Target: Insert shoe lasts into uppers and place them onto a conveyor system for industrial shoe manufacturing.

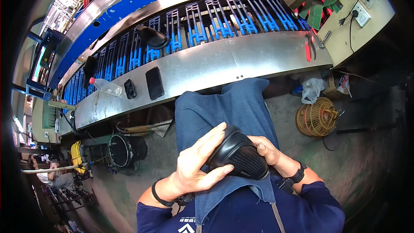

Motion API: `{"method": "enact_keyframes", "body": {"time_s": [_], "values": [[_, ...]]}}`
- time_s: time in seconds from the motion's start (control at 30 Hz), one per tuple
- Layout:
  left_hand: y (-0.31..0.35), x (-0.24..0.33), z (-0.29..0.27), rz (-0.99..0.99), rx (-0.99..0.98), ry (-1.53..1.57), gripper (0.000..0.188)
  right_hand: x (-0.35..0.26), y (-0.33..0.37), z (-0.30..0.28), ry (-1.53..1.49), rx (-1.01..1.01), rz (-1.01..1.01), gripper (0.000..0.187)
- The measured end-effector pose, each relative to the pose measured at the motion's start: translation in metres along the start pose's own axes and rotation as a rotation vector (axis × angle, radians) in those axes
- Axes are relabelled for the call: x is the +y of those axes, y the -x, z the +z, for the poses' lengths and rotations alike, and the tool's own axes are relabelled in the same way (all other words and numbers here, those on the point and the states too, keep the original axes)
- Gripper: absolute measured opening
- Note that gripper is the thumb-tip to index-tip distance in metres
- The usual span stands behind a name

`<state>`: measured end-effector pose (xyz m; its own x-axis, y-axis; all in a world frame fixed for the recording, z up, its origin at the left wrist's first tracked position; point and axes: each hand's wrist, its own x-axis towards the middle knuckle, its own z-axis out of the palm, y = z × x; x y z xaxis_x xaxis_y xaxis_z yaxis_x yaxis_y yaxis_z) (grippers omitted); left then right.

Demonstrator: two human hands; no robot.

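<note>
A black shoe with a perforated upper is held above my lap, tilted, its rounded end pointing to the lower right. My left hand grips it from the left side, thumb pressed on the upper and fingers stretched along the edge. From the right, my right hand holds the shoe with the thumb bent against it; most of its other fingers are hidden behind. Beneath the shoe, a blue-grey cloth covers my thighs. Another black shoe rests on the blue forked racks beyond the bench.
On the metal bench lie a smartphone, a small black object, a red-capped bottle and red-handled pliers. A round wicker cage stands at right, a dark bucket at left. Another person sits far left.
</note>
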<state>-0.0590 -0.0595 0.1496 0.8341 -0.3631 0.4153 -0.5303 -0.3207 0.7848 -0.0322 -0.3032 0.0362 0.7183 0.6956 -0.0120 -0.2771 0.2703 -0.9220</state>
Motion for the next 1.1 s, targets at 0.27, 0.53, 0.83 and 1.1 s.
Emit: {"method": "enact_keyframes", "body": {"time_s": [0.27, 0.53, 0.83, 1.1], "values": [[-0.001, -0.010, 0.024, 0.042, 0.095, -0.261, 0.094, 0.000, 0.003, -0.009, -0.039, -0.020, 0.038, 0.086], [-0.027, -0.008, 0.038, -0.022, 0.119, 0.088, 0.094, -0.001, 0.001, -0.022, -0.437, 0.028, -0.012, 0.082], [-0.050, -0.016, 0.012, 0.107, -0.047, -0.076, 0.098, -0.019, -0.003, 0.005, -0.735, 0.183, -0.033, 0.077], [-0.050, -0.009, -0.003, -0.073, -0.178, -0.017, 0.070, -0.012, -0.003, 0.003, -0.939, 0.191, 0.004, 0.069]]}}
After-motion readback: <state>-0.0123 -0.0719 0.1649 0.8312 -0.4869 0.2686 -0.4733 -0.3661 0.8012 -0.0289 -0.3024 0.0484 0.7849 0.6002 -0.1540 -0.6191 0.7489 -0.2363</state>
